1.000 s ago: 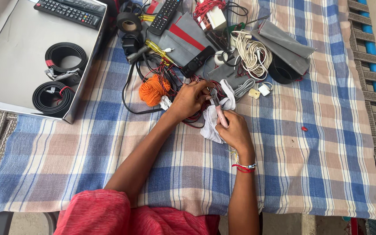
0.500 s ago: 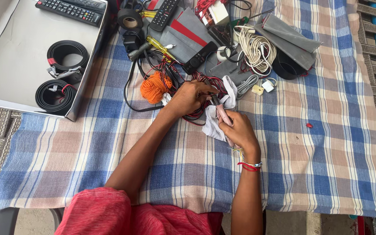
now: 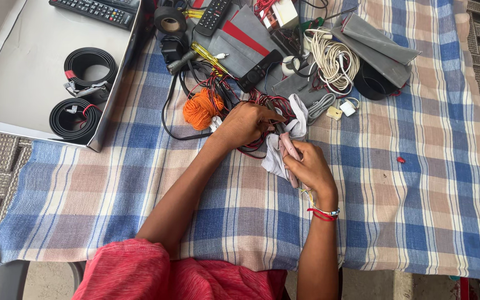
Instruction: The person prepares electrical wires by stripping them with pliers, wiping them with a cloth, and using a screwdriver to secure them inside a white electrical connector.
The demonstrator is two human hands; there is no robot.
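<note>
Drawn lower since the earlier frame, right hand (image 3: 306,169) grips pink-handled pliers (image 3: 289,153) over a white cloth (image 3: 273,158), while left hand (image 3: 243,123) pinches red wires (image 3: 262,100).

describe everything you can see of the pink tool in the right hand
The pink tool is slim and pen-like, with a pale pink body that looks like plastic and a darker tip pointing up toward the tangle of red and black wires. The right hand grips its lower half, so that end is hidden. It lies tilted over a crumpled white cloth on the checked tablecloth. The left hand has its fingers close by the tip; whether they touch it cannot be told.
</note>
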